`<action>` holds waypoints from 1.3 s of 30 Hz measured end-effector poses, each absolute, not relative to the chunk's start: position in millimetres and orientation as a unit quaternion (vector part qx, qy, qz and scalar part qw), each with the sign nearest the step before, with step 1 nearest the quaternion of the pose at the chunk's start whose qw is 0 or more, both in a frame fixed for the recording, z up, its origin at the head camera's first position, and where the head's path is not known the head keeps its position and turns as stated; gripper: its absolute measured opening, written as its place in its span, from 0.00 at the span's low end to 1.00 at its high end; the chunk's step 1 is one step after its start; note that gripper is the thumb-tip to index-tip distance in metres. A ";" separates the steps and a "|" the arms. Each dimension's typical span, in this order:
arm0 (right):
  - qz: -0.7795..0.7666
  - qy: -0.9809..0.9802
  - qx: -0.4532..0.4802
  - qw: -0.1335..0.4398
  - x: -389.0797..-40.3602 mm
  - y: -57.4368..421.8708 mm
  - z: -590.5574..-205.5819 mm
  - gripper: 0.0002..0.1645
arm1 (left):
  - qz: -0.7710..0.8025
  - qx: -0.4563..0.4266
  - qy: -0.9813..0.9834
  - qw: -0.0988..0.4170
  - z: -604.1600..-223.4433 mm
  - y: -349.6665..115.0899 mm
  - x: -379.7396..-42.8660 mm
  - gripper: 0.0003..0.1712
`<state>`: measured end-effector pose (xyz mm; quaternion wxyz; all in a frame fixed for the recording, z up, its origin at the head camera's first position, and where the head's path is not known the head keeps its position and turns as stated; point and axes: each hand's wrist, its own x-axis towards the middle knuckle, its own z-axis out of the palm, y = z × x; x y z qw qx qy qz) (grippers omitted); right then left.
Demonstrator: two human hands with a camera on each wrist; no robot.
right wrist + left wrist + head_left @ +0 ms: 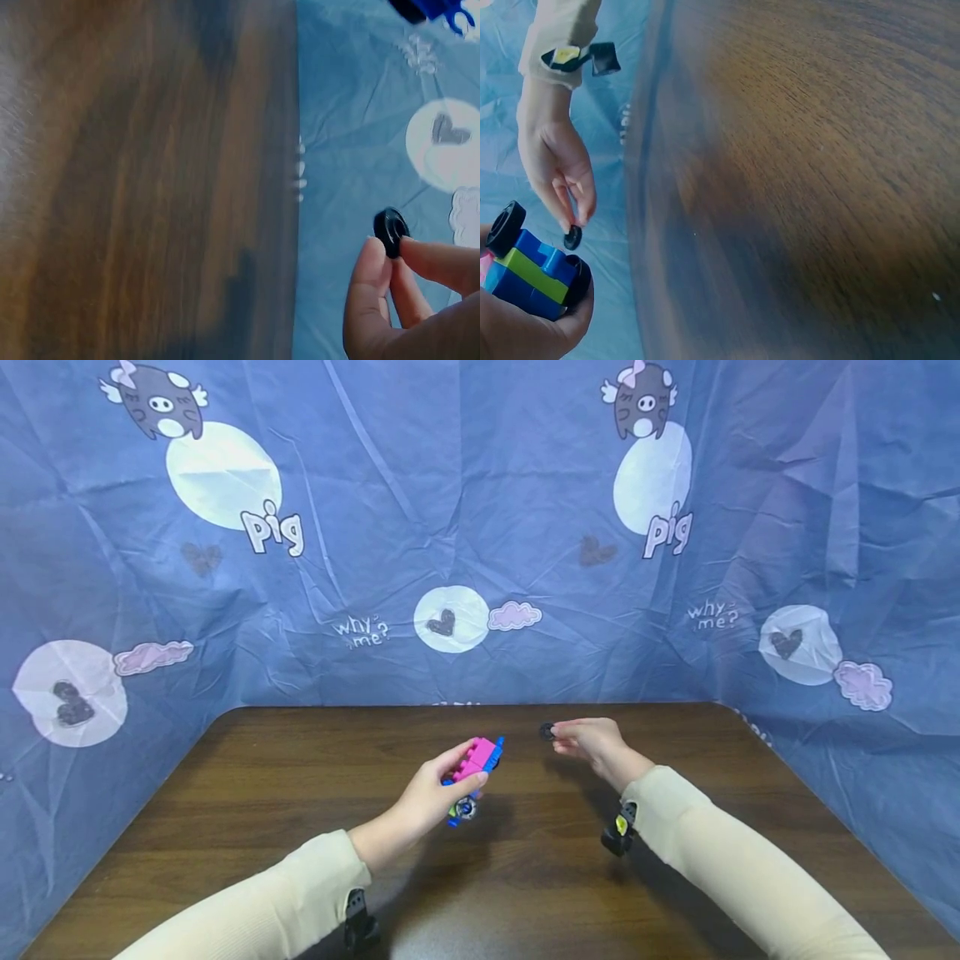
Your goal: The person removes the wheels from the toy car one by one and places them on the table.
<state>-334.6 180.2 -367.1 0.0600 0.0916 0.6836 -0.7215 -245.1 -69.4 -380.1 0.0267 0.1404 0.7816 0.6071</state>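
My left hand (429, 792) grips a toy car (474, 762) made of pink, blue and lime-green building blocks, held above the table. In the left wrist view, black wheels sit on the toy car (531, 277), and the thumb of my left hand (525, 330) lies along its side. To the right, my right hand (597, 747) pinches a small black wheel (547, 732) between thumb and fingertips, apart from the car. The right wrist view shows this wheel (380, 226) nearly edge-on, with a blue piece of the car at the top right corner.
Below both hands lies a brown wood-grain table (300, 810). A blue cloth (480, 535) printed with pigs, hearts and clouds hangs behind and along the sides. Black wrist cameras are strapped over both pale sleeves (697, 827).
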 end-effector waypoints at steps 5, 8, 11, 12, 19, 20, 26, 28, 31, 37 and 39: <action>-0.707 0.695 0.107 0.075 -359.1 185.3 -384.7 0.15 | 0.596 0.137 0.791 0.028 -377.1 -67.7 -244.6 0.34; -0.704 0.696 0.120 0.081 -368.9 187.8 -392.0 0.14 | 0.583 0.144 0.799 0.017 -375.3 -66.4 -244.6 0.34; -0.694 0.701 0.141 0.083 -370.3 185.4 -393.3 0.15 | 0.568 0.147 0.810 0.002 -374.1 -66.0 -244.1 0.33; -0.685 0.707 0.154 0.081 -367.9 182.6 -391.1 0.17 | 0.563 0.149 0.813 -0.002 -373.6 -66.1 -243.6 0.33; -0.667 0.718 0.183 0.075 -369.1 181.0 -391.1 0.08 | 0.562 0.149 0.813 0.004 -372.7 -66.7 -243.4 0.31; -0.662 0.722 0.186 0.073 -370.9 181.5 -392.6 0.08 | 0.563 0.150 0.813 0.006 -372.5 -66.7 -243.5 0.31; -0.640 0.738 0.205 0.066 -376.7 183.5 -399.6 0.18 | 0.559 0.146 0.816 0.000 -371.5 -65.4 -243.5 0.31; -0.636 0.741 0.206 0.066 -376.5 183.5 -400.7 0.19 | 0.561 0.144 0.815 -0.004 -371.5 -65.0 -243.0 0.30; -0.633 0.743 0.207 0.063 -376.2 183.1 -402.5 0.18 | 0.565 0.145 0.812 -0.002 -371.6 -65.2 -242.4 0.30; -0.617 0.753 0.223 0.050 -378.8 182.3 -406.0 0.20 | 0.553 0.140 0.822 -0.005 -373.0 -64.7 -243.2 0.26; -0.610 0.758 0.227 0.047 -379.6 181.7 -406.6 0.21 | 0.553 0.141 0.821 -0.008 -373.7 -64.0 -243.8 0.25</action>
